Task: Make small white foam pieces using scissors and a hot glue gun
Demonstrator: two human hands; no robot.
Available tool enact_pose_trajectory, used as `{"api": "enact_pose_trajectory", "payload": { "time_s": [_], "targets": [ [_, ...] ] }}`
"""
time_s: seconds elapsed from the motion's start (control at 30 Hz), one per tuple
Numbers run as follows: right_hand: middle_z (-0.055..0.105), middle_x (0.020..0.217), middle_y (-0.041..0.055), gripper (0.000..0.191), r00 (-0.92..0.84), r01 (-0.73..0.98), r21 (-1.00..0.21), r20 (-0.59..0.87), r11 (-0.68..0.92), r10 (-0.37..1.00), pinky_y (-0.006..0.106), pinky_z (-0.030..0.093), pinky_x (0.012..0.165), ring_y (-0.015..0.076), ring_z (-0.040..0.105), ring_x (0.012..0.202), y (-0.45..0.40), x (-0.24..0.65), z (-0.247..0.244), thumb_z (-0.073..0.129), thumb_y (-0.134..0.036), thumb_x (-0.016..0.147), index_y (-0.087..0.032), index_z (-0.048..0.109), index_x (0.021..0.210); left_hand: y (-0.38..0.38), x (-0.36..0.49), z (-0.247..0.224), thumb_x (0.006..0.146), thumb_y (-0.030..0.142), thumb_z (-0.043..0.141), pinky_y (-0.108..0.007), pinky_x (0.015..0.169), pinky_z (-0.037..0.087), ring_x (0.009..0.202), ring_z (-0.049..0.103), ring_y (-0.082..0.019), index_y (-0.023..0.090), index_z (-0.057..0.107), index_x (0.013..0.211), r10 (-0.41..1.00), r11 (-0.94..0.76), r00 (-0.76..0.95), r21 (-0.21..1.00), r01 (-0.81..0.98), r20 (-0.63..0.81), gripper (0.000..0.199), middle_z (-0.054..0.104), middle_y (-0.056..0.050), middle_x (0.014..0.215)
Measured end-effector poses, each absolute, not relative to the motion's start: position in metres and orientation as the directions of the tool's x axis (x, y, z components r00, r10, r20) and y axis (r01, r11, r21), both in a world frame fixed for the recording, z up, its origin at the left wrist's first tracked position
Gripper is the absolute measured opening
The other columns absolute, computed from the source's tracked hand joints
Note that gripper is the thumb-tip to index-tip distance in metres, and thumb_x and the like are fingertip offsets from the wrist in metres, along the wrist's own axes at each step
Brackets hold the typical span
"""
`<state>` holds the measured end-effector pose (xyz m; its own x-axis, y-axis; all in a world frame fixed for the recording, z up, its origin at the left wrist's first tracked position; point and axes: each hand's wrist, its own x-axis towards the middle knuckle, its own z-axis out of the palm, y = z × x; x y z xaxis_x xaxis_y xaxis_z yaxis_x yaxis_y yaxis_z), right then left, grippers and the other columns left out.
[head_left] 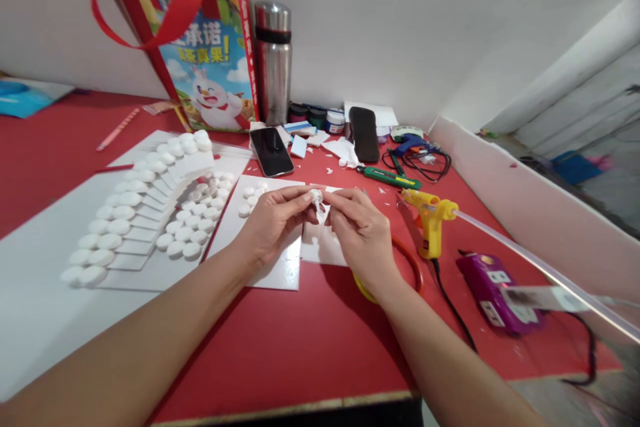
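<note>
A small white piece (pixel 317 196), crumpled or folded in look, is held up between my two hands over the white boards; its kind is too small to make out. My left hand (pixel 275 217) pinches it from the left with thumb and fingertips. From the other side my right hand (pixel 361 224) grips it, fingers bent and pressed together. Below them lie a white board (pixel 280 267) and a smaller white sheet (pixel 320 244). Several white discs (pixel 249 200) rest on the board just left of my left hand.
Rows of white discs (pixel 121 227) sit on strips at left, with loose ones (pixel 185 234) beside them. A yellow glue gun (pixel 431 220), purple power strip (pixel 495 287) and green cutter (pixel 390 177) lie right. Phones (pixel 271 152), a steel flask (pixel 275 74) and gift bag (pixel 215 80) stand behind.
</note>
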<state>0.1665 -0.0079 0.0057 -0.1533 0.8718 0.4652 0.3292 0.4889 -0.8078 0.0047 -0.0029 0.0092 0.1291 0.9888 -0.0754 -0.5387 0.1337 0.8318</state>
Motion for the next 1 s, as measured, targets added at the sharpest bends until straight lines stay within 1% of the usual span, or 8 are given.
{"api": "enact_pose_trajectory", "payload": {
  "time_s": [0.1, 0.2, 0.27, 0.43, 0.5, 0.63, 0.83, 1.0],
  "targets": [
    [0.069, 0.103, 0.0053, 0.037, -0.17, 0.359, -0.767, 0.507, 0.532, 0.845, 0.031, 0.055, 0.072, 0.0157, 0.066, 0.086, -0.008, 0.1676, 0.0045, 0.055, -0.009, 0.093, -0.027, 0.082, 0.112, -0.0027, 0.0037, 0.0091, 0.077, 0.022, 0.084, -0.026, 0.069, 0.051, 0.065, 0.06, -0.012, 0.011, 0.083, 0.085, 0.986, 0.155, 0.139, 0.836, -0.527, -0.095, 0.014, 0.07, -0.006, 0.073],
    [0.068, 0.103, 0.0057, 0.037, -0.175, 0.355, -0.77, 0.502, 0.53, 0.847, 0.03, 0.056, 0.071, 0.0163, 0.067, 0.088, -0.0079, 0.1679, 0.0039, 0.054, -0.01, 0.094, -0.027, 0.081, 0.112, -0.0027, 0.003, 0.0095, 0.078, 0.02, 0.083, -0.025, 0.069, 0.051, 0.064, 0.06, -0.011, 0.009, 0.082, 0.085, 0.983, 0.169, 0.149, 0.832, -0.528, -0.106, 0.013, 0.07, -0.007, 0.074],
    [0.068, 0.103, 0.0057, 0.038, -0.174, 0.338, -0.787, 0.487, 0.516, 0.856, 0.029, 0.056, 0.069, 0.0154, 0.067, 0.085, -0.0076, 0.1678, 0.0041, 0.053, -0.01, 0.094, -0.027, 0.08, 0.114, -0.0027, 0.0029, 0.0096, 0.077, 0.019, 0.082, -0.024, 0.069, 0.051, 0.064, 0.061, -0.011, 0.009, 0.082, 0.085, 0.982, 0.179, 0.151, 0.824, -0.537, -0.115, 0.013, 0.07, -0.007, 0.074],
    [0.068, 0.1, 0.0039, 0.041, -0.187, 0.303, -0.811, 0.464, 0.5, 0.866, 0.028, 0.056, 0.067, 0.0111, 0.064, 0.071, -0.0067, 0.1674, 0.0072, 0.052, -0.008, 0.092, -0.027, 0.081, 0.115, -0.0032, 0.0036, 0.0095, 0.077, 0.019, 0.082, -0.023, 0.068, 0.051, 0.063, 0.06, -0.011, 0.007, 0.082, 0.085, 0.977, 0.204, 0.171, 0.819, -0.536, -0.131, 0.014, 0.07, -0.007, 0.074],
    [0.068, 0.1, 0.0038, 0.042, -0.191, 0.299, -0.812, 0.464, 0.501, 0.865, 0.028, 0.056, 0.067, 0.0108, 0.064, 0.071, -0.0067, 0.1676, 0.0079, 0.051, -0.008, 0.092, -0.027, 0.081, 0.115, -0.0034, 0.004, 0.0098, 0.077, 0.019, 0.082, -0.024, 0.068, 0.051, 0.063, 0.06, -0.011, 0.007, 0.082, 0.084, 0.976, 0.206, 0.174, 0.82, -0.533, -0.132, 0.014, 0.069, -0.007, 0.073],
    [0.068, 0.102, 0.0047, 0.041, -0.196, 0.319, -0.799, 0.471, 0.51, 0.86, 0.029, 0.056, 0.067, 0.013, 0.066, 0.076, -0.007, 0.1687, 0.0061, 0.051, -0.01, 0.094, -0.028, 0.079, 0.118, -0.0033, 0.0038, 0.0105, 0.076, 0.021, 0.083, -0.024, 0.068, 0.051, 0.064, 0.059, -0.011, 0.008, 0.082, 0.083, 0.976, 0.205, 0.175, 0.827, -0.523, -0.132, 0.015, 0.068, -0.006, 0.072],
    [0.069, 0.104, 0.0065, 0.04, -0.221, 0.39, -0.72, 0.532, 0.574, 0.817, 0.032, 0.058, 0.074, 0.0167, 0.068, 0.088, -0.0069, 0.1701, 0.0024, 0.051, -0.009, 0.095, -0.027, 0.079, 0.118, -0.0035, 0.0034, 0.0104, 0.076, 0.021, 0.083, -0.023, 0.067, 0.051, 0.064, 0.059, -0.011, 0.009, 0.081, 0.079, 0.972, 0.219, 0.184, 0.837, -0.501, -0.144, 0.013, 0.067, -0.006, 0.071],
    [0.069, 0.105, 0.0087, 0.039, -0.275, 0.465, -0.599, 0.602, 0.652, 0.75, 0.035, 0.058, 0.08, 0.0189, 0.068, 0.094, -0.0073, 0.1726, 0.0042, 0.051, -0.01, 0.096, -0.023, 0.077, 0.123, -0.0042, 0.0028, 0.0126, 0.075, 0.021, 0.084, -0.022, 0.064, 0.049, 0.062, 0.057, -0.011, 0.009, 0.079, 0.075, 0.968, 0.238, 0.19, 0.842, -0.483, -0.165, 0.013, 0.063, -0.005, 0.067]
  ]
}}
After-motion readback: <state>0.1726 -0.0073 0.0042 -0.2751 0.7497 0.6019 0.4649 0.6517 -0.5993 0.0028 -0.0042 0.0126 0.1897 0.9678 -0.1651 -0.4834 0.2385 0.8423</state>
